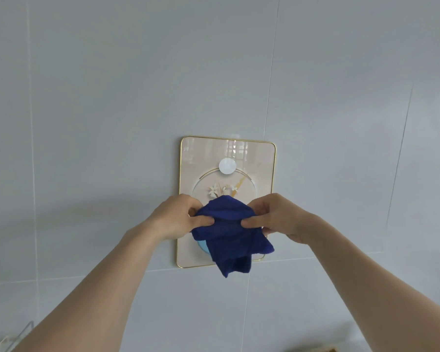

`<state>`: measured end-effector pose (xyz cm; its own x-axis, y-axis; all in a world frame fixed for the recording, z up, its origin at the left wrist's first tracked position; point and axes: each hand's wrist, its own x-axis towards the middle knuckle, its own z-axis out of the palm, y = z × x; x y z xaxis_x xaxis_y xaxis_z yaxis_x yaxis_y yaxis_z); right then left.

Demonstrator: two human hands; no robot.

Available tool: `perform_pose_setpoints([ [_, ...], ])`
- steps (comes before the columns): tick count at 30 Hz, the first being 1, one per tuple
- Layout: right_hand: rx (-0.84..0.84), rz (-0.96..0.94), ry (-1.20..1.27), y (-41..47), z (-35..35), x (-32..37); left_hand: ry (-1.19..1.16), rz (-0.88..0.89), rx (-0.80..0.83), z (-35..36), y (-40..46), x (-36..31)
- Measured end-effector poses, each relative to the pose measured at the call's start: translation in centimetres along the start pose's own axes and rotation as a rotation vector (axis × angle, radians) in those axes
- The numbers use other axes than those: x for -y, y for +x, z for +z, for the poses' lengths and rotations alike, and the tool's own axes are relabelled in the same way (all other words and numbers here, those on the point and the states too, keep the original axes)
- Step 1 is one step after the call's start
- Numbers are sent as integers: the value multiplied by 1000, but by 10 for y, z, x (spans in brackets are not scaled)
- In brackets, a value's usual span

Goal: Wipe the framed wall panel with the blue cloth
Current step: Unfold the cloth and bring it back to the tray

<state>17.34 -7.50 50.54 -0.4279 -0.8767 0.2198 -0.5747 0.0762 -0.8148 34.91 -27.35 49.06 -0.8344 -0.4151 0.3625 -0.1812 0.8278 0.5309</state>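
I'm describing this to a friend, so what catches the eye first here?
The blue cloth, bunched between the left hand and right hand at centre. Behind it hangs the gold-edged framed wall panel on the pale grey tiled wall.

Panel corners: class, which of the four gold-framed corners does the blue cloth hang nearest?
The bottom-right corner: the blue cloth drapes beside it, while the other three stand clear.

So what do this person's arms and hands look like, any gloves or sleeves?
No gloves and no sleeves in view: the left hand and right hand are bare, and both forearms are bare down to the bottom edge of the picture. No watch, rings or bracelets show. The fingernails look short and unpainted.
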Motion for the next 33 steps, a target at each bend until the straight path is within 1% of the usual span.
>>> perform_pose_setpoints([
  [2,9,42,-14,0,-5,-2,-31,26,77,0,-4,1],
  [5,-3,92,-2,1,-9,-9,-63,39,121,2,-8,3],
  [9,10,104,-17,-3,-10,-20,-156,-9,97,8,-10,11],
  [13,-29,91,-67,-7,-12,-27,-197,-20,75,17,-8,15],
  [21,-57,138,-193,-25,-25,-50,-73,-36,40,43,3,13],
  [27,-80,193,-207,-34,-43,-75,-10,-39,44,73,16,3],
  [33,-81,198,-204,-40,-68,-112,9,-47,50,108,33,-14],
])
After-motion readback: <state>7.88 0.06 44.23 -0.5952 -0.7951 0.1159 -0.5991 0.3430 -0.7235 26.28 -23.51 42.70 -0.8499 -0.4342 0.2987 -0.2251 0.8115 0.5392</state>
